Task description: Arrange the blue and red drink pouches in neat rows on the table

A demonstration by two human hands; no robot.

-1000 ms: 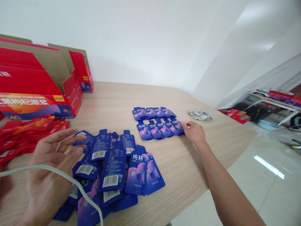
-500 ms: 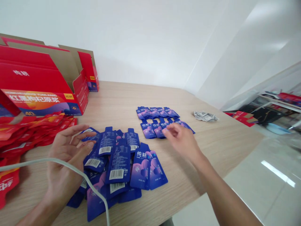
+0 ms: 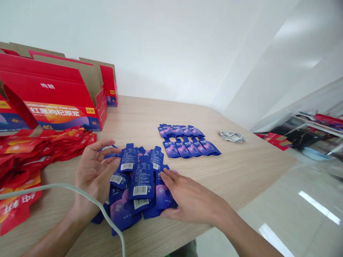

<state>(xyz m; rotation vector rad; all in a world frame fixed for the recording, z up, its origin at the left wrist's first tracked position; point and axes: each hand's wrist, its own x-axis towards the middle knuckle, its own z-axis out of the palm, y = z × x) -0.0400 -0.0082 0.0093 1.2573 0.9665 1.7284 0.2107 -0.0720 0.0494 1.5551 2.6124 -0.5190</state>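
Observation:
A loose pile of blue-purple spouted pouches (image 3: 142, 180) lies on the table before me, some with barcode sides up. My right hand (image 3: 187, 196) rests over the pile's right edge, fingers stretched across a pouch (image 3: 162, 192) and thumb apart near its lower edge; its palm hides part of the pouches there. At the pile's left side my left hand (image 3: 95, 171) is raised, its loosely bent fingers apart with no pouch visible in them. Farther back, blue pouches stand out in two neat overlapping rows, a front row (image 3: 190, 147) and a back row (image 3: 180, 131).
Red pouches (image 3: 53, 146) are heaped at the left, in front of an open red carton (image 3: 61, 92). A white cable (image 3: 80, 191) crosses in front of my left hand. Crumpled printed paper (image 3: 232, 136) lies toward the table's right edge. A shelf with goods stands far right.
My right hand has moved from the front row back to the pile and now covers pouches at its right edge. My left hand keeps its pose beside the pile; the view has shifted slightly.

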